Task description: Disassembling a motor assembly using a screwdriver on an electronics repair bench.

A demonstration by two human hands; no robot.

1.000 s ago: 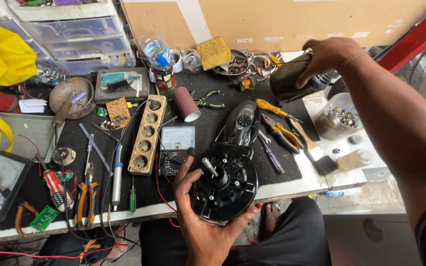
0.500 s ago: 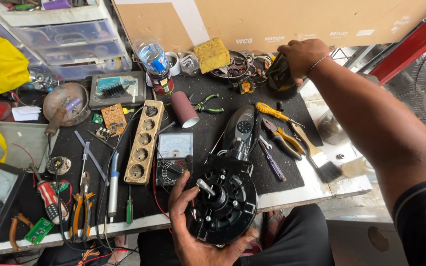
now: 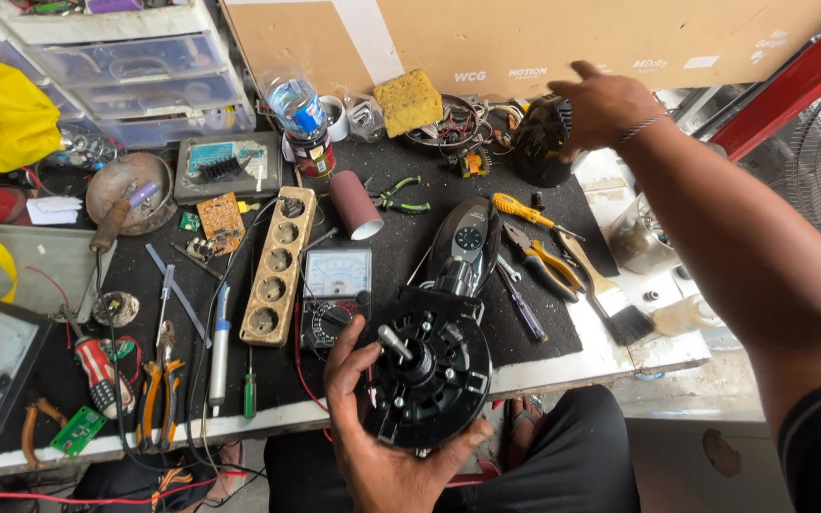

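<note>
Now spread, right hand has released the black part; left hand grips the black motor housing.

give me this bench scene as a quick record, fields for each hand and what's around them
left hand: left hand grips the black round fan motor housing at the bench's front edge, shaft up
right hand: right hand reaches to the far side, resting on a black motor part
beside housing: analog multimeter, wooden socket strip, black clothes iron
tools right: yellow screwdriver, pliers, paintbrush
far edge: yellow sponge, plastic bottle
surface: black mat
</note>
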